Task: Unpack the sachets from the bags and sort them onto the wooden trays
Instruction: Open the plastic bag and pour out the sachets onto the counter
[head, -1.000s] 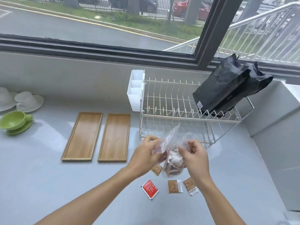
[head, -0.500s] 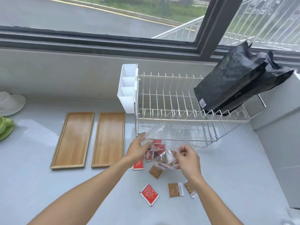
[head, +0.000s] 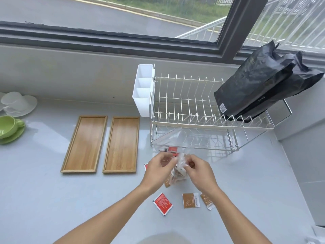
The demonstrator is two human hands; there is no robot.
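Observation:
My left hand [head: 159, 167] and my right hand [head: 198, 170] both grip a clear plastic bag [head: 173, 138] of red and brown sachets, held just above the grey counter in front of the dish rack. Sachets hang out of the bag between my hands. On the counter below lie a red sachet [head: 162, 203], a brown sachet [head: 190, 200] and another brown one [head: 207, 201] partly under my right wrist. Another red sachet [head: 145, 166] peeks out left of my left hand. Two wooden trays [head: 84, 144] [head: 121, 144] lie side by side to the left, with nothing in them.
A white wire dish rack [head: 202, 111] with a white cutlery holder [head: 143, 89] stands behind my hands; two black foil bags [head: 260, 85] lean in its right end. A green cup on a saucer [head: 8, 127] and white cups [head: 15, 103] sit at the far left. A wall rises at right.
My hands have come closer together on the bag and lowered it, bunching it. More sachets have dropped onto the counter since a second ago. The view has shifted slightly.

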